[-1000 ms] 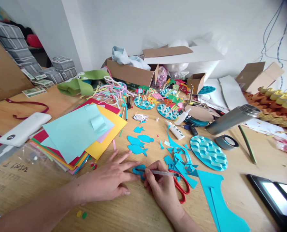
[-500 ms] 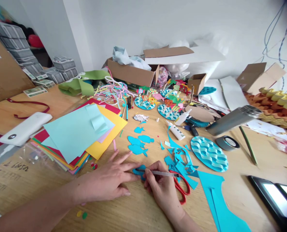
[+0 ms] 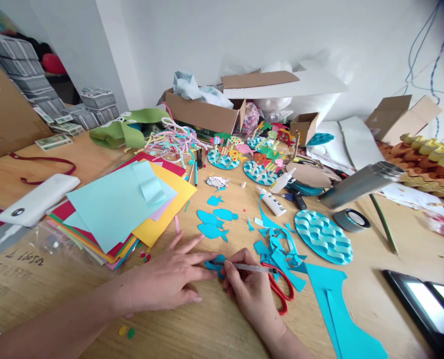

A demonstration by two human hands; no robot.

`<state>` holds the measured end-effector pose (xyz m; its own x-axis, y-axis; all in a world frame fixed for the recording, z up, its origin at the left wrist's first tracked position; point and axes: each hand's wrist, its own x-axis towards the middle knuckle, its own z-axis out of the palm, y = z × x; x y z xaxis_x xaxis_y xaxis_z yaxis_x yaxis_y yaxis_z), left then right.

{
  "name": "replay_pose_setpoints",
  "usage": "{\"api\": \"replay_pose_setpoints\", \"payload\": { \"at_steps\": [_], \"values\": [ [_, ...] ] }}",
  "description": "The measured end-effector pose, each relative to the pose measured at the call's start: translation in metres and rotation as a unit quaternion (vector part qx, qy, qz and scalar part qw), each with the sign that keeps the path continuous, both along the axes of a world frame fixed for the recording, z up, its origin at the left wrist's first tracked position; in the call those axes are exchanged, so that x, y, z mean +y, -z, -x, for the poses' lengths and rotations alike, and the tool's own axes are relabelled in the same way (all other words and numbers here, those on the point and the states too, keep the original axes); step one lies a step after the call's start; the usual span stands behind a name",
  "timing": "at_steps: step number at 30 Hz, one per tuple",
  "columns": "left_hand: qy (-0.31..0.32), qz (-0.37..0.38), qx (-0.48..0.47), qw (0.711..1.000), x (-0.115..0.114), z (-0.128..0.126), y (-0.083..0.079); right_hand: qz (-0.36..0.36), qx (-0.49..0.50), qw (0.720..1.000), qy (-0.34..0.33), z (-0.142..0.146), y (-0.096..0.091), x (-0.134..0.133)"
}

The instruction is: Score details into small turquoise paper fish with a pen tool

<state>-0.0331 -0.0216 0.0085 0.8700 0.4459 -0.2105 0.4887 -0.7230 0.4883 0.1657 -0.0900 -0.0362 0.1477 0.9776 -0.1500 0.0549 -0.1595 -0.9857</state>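
A slim grey pen (image 3: pixel 252 268) lies nearly level in my right hand (image 3: pixel 248 286), pinched between thumb and fingers, its tip at a small blue paper piece (image 3: pixel 216 260). That piece is partly hidden by both hands. Spread flat, my left hand (image 3: pixel 177 271) presses its fingertips on the left side of the piece. Just beyond are blue paper fish cutouts (image 3: pixel 211 230). Red-handled scissors (image 3: pixel 287 291) rest right of my right hand, their blades under blue paper scraps (image 3: pixel 281 249). A larger blue sheet (image 3: pixel 332 304) extends toward the near edge.
Coloured paper sheets (image 3: pixel 113 204) are stacked at left beside a white power bank (image 3: pixel 38 199). To the right are a wavy blue disc (image 3: pixel 324 237), a steel flask (image 3: pixel 360 185), its lid (image 3: pixel 352 219) and a dark-framed device (image 3: pixel 423 309). Glue bottles (image 3: pixel 273 202) lie farther back.
Both hands and the pen stay in almost the same place. The camera view shifts very slightly.
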Motion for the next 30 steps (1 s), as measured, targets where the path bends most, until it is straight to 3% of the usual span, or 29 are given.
{"api": "replay_pose_setpoints", "payload": {
  "at_steps": [30],
  "values": [
    [0.002,-0.002,-0.005,1.000,-0.0010,0.0014,0.0005,-0.005,-0.001,1.000,0.000,0.0004,-0.0010,0.0007]
  ]
}}
